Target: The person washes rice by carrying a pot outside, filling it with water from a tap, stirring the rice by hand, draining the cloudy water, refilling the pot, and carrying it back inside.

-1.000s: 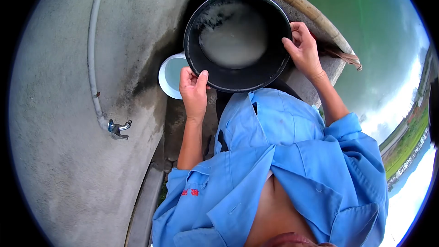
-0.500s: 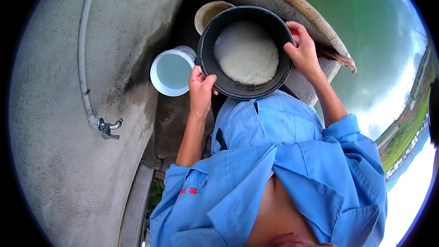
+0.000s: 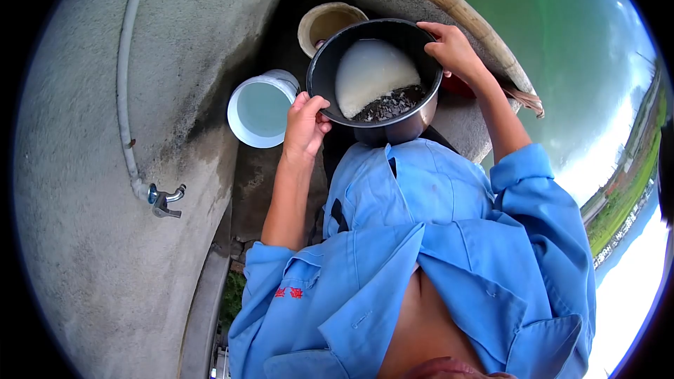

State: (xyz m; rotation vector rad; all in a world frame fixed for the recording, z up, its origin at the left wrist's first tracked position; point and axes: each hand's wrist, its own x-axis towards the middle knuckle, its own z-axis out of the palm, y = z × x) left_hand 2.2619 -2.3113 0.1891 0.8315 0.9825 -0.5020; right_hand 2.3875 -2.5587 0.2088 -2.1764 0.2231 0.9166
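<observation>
A round dark pot (image 3: 411,121) is held between my two hands, its far side tipped lower than the side near my body. Inside it, cloudy whitish liquid (image 3: 375,70) lies toward the far side, with pale grains at its edge and the dark, speckled bottom bare on the near side. My left hand (image 3: 306,123) pinches the pot's left rim. The right rim is gripped by my right hand (image 3: 451,50), fingers over the edge. A white bucket (image 3: 236,121) of clear water stands left of the pot, and a beige bowl (image 3: 305,32) sits just beyond it.
On the left a concrete wall (image 3: 84,168) carries a grey pipe (image 3: 123,84) and a metal tap (image 3: 163,198). A bamboo pole (image 3: 449,4) runs along the ledge at the far right, with green water (image 3: 533,49) beyond. Something red is partly hidden behind my right wrist.
The pot has moved away from over the bucket and bowl and now tips away from me. Its liquid has gathered at the far side, baring part of the bottom. My right hand has shifted up the rim.
</observation>
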